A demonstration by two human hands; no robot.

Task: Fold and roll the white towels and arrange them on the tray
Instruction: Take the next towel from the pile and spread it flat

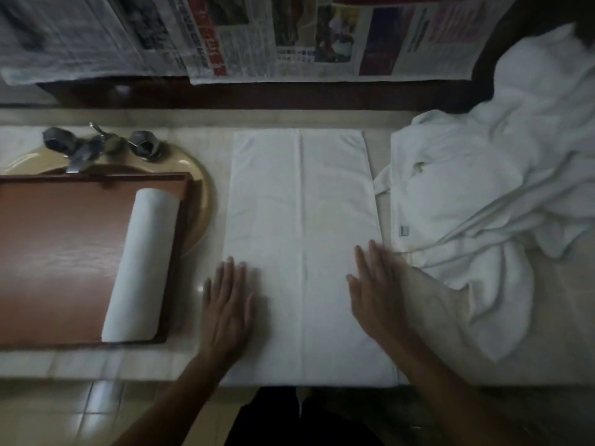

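A white towel [302,220] lies folded flat into a long strip on the counter, running from the back edge to the front edge, with a seam down its middle. My left hand [227,309] rests flat, fingers spread, on the towel's near left edge. My right hand [375,296] lies flat on its near right edge. Neither hand grips anything. At the left, a brown tray [64,252] holds one rolled white towel [141,265] along its right side.
A heap of unfolded white towels [489,194] covers the counter's right side, touching the flat towel's right edge. The tray sits over a beige sink [201,188] with a metal tap [93,146]. Newspapers [225,37] cover the back wall. Tiled floor lies below the counter edge.
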